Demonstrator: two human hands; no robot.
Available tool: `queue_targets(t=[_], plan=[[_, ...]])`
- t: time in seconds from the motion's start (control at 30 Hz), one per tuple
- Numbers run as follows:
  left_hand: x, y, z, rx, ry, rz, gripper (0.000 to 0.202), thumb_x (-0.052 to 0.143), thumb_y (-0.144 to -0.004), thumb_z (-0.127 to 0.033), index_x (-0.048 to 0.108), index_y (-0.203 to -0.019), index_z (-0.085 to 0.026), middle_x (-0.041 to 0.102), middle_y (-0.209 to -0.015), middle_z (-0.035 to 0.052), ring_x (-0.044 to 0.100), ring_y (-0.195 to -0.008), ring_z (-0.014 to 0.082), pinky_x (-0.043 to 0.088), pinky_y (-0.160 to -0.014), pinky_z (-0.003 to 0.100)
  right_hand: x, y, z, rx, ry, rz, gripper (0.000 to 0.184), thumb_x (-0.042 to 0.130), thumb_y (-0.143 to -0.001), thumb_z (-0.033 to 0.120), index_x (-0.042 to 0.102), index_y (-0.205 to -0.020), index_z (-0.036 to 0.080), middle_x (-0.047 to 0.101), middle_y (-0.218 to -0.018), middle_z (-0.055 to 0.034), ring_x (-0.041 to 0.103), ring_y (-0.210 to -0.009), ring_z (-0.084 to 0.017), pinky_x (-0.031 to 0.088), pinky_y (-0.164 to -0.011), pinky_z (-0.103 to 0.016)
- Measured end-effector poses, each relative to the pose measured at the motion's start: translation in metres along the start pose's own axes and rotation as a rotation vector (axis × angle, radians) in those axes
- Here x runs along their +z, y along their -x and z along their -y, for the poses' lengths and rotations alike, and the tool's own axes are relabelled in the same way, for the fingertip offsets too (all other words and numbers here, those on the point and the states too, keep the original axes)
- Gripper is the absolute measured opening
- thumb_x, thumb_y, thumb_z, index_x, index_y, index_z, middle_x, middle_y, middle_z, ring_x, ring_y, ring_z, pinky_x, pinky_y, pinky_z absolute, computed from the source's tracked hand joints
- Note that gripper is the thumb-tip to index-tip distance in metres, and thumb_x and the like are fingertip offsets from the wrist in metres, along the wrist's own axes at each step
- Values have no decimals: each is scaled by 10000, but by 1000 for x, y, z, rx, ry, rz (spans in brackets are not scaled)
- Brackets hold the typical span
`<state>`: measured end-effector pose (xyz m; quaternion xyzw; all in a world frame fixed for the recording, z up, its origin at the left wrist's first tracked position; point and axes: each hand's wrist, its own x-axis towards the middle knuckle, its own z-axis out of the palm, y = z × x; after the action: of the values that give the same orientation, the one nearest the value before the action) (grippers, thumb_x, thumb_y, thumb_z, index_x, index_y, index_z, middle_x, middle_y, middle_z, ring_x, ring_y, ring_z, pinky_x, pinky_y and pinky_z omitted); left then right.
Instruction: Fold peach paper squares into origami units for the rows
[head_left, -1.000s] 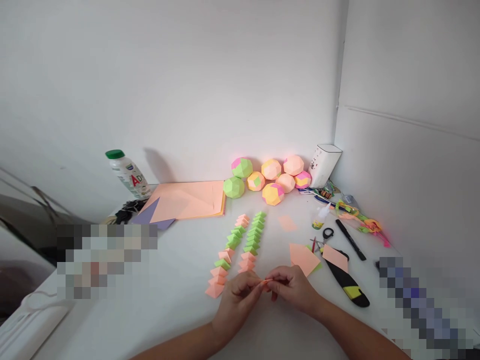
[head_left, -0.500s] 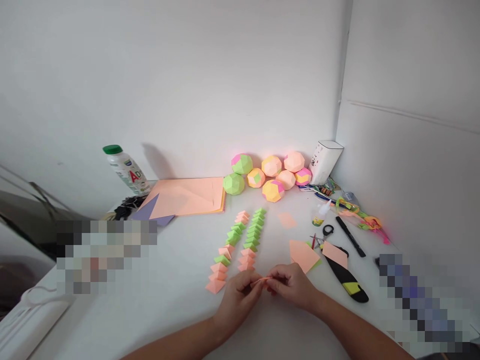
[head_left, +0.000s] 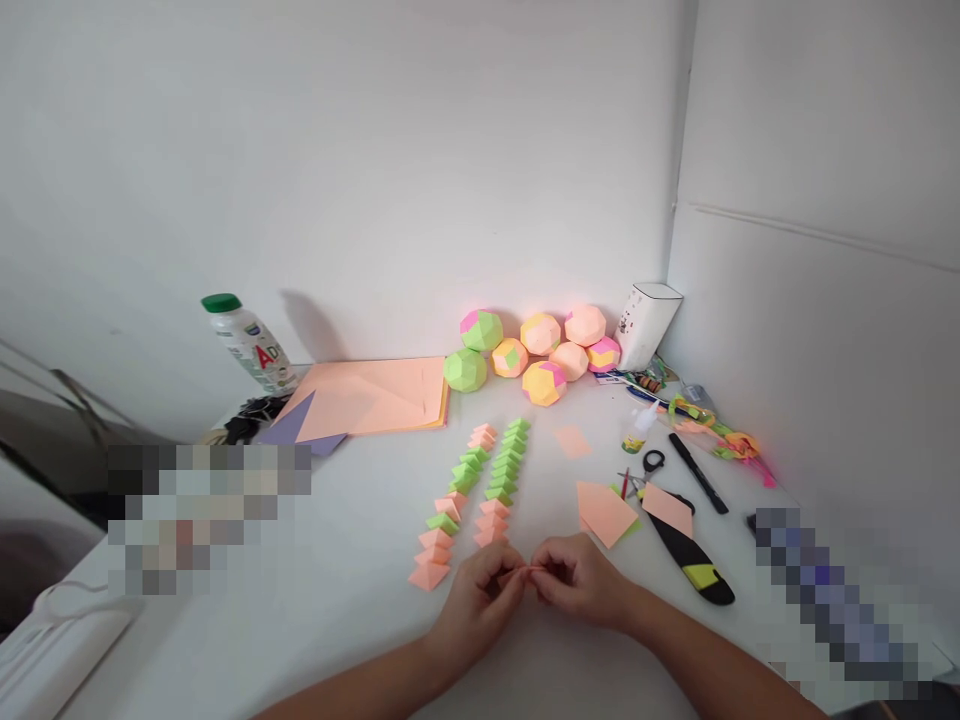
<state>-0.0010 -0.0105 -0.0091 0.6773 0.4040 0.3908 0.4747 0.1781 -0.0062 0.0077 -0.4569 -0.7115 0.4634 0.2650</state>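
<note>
**Left hand and right hand meet over a small peach paper piece**

Both our hands are nearly closed, thumbs set against curled fingers, pinching the paper between them just above the near part of the counter. It sits right in front of us, short of the near end of the right-hand row of folded pieces. Our fingers cover most of it, so we cannot tell its exact shape or which edge we grip.

We judge the step in hand to be shaping or creasing a fold. To do it well, we should line up the edges first, then press with the thumb tips from the middle outward, evenly on both sides. Paper this small likely creases wherever we squeeze, so a light hold suits us until the line is true.

The left-hand row of folded pieces lies just beside our left hand; we do best with our wrist clear of it. The flat peach sheets lie near our right hand.
</note>
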Motion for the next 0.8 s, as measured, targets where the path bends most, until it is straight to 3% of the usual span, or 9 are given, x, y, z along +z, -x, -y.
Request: queue_targets(t=[0.27,0.5,0.7,0.8], plan=[[0,2,3,29,26,39,303,485,-873,-370,499,-646,-170,511,-616,6,447,-571,122,361,-533,227,0,5,-2,-103,60,38,170,502,-788,192,451,-627,167,382,-529,66,300,-471,-67,238,-434,-190],[-1,0,-4,-140,168,-9,408,539,-816,-509,448,-595,-179,416,-520,-40,352,-488,91,284,-464,208,-5,1,6,-47,-85,-47,191,551,-807,261,607,-670,141,586,-578,-3,497,-515,-101,373,-487,-207],[0,-1,-1,-214,159,9,493,516,-803,-574,396,-521,-188,431,-454,-37,339,-448,86,263,-452,215,-10,-1,8,67,-368,-43,295,591,-820,417,595,-714,142,608,-550,-6,527,-475,-100,406,-461,-209],[-1,-1,-3,-232,147,-13,541,442,-841,-583,425,-481,-179,449,-452,-20,382,-458,99,304,-475,225,-12,-1,4,37,-349,-139,295,564,-850,417,598,-753,140,610,-554,-9,531,-469,-100,420,-447,-205]])
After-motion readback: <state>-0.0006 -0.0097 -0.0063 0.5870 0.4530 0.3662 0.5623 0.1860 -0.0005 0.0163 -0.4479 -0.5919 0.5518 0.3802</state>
